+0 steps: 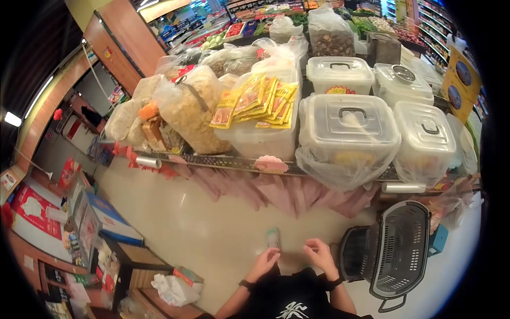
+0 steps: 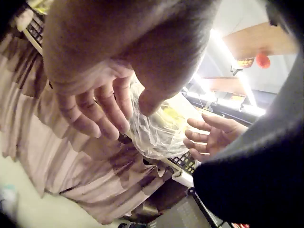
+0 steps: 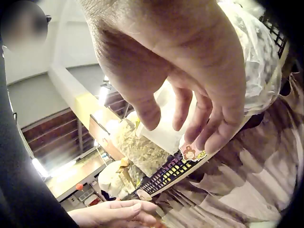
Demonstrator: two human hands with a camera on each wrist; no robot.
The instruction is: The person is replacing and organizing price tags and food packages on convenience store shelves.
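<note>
Both hands hover in front of my body, low in the head view, and neither holds anything. My left hand (image 1: 264, 261) has relaxed, slightly bent fingers (image 2: 107, 114). My right hand (image 1: 317, 254) is also loose, its fingers (image 3: 209, 126) hanging apart. The hands are a short way apart and touch nothing. Each wears a dark wristband. In front of them stands a display table (image 1: 223, 161) with a pink cloth skirt (image 1: 297, 194). A black shopping basket (image 1: 398, 250) stands on the floor just right of my right hand.
The table holds clear lidded tubs (image 1: 348, 133), a tub of yellow packets (image 1: 260, 101) and bags of dried goods (image 1: 186, 109). A pale green object (image 1: 273, 237) lies on the floor ahead of my hands. Low shelves with boxes (image 1: 101, 223) stand at the left.
</note>
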